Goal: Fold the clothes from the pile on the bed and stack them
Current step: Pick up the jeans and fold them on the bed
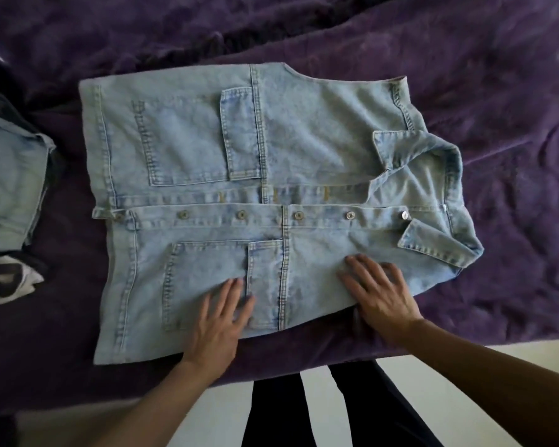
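Jacket point(271, 175) flat, collar point(446, 162) right, long axis left-right; left hand point(217, 321), right hand point(381, 295) press it, fingers point(234, 288) straight

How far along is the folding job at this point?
Done: a folded pale denim garment sits at left on dark clothes. In hand: left hand and right hand press flat on the light blue denim jacket, spread button-side up. Left: folding it and stacking it.
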A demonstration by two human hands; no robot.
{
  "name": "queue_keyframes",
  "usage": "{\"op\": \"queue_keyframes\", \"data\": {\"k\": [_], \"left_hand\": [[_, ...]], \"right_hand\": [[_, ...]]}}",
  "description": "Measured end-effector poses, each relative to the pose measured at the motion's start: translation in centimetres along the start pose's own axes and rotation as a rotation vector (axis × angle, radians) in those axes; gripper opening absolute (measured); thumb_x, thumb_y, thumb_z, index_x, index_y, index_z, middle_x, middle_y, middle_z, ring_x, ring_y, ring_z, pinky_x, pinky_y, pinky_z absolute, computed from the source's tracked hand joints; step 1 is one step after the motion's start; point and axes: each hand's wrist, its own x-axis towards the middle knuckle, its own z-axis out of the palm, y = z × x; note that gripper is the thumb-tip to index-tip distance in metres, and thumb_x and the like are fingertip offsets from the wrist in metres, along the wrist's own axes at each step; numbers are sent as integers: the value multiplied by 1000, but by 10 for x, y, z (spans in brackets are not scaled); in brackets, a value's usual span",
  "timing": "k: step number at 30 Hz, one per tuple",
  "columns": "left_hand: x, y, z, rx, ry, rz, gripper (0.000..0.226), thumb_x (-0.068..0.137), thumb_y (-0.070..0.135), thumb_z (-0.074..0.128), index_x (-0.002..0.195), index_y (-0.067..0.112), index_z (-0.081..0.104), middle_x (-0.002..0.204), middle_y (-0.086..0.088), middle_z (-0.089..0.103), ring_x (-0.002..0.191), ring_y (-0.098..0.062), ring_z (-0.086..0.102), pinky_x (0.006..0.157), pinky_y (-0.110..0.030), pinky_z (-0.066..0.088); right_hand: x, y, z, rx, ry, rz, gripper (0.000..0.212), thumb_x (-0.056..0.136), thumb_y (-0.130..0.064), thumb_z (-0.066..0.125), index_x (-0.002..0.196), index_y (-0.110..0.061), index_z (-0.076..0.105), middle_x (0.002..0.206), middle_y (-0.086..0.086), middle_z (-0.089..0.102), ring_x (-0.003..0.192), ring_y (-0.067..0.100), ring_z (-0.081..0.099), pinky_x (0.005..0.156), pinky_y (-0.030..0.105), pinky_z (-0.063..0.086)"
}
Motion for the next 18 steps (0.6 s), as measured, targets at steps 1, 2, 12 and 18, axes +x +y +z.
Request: {"op": "queue_keyframes", "data": {"k": [1, 2, 12, 18], "left_hand": [[-3, -8, -1, 24, 20, -43, 79, 47, -1, 81, 124, 11, 64, 138, -21, 51, 126, -38, 50, 92, -56, 48], [-6, -16, -2, 43, 42, -65, 77, 46, -6, 80, 120, 9, 66, 135, -21, 54, 124, -38, 53, 89, -55, 49], [5, -160, -116, -204, 354, -578, 14, 69, 0, 72, 77, 7, 63, 69, -16, 61, 58, -40, 59, 48, -33, 37], [102, -242, -200, -211, 605, -602, 21, 83, 14, 57, 99, 16, 69, 93, -23, 67, 87, -46, 60, 69, -46, 48]], "right_hand": [[7, 2, -7, 49, 10, 13, 43, 74, -22, 46, 109, -13, 69, 127, 12, 63, 113, 32, 61, 83, 45, 50], [15, 4, -16, 116, 7, 45, 37, 72, -21, 46, 100, -14, 71, 113, 10, 69, 102, 31, 66, 77, 41, 50], [121, 68, -142, 494, -327, 412, 26, 86, -18, 61, 63, -27, 51, 78, 4, 59, 80, 24, 58, 64, 29, 42], [210, 112, -184, 466, -119, 595, 17, 85, -17, 66, 89, 0, 69, 89, 12, 58, 93, 31, 58, 77, 32, 43]]}}
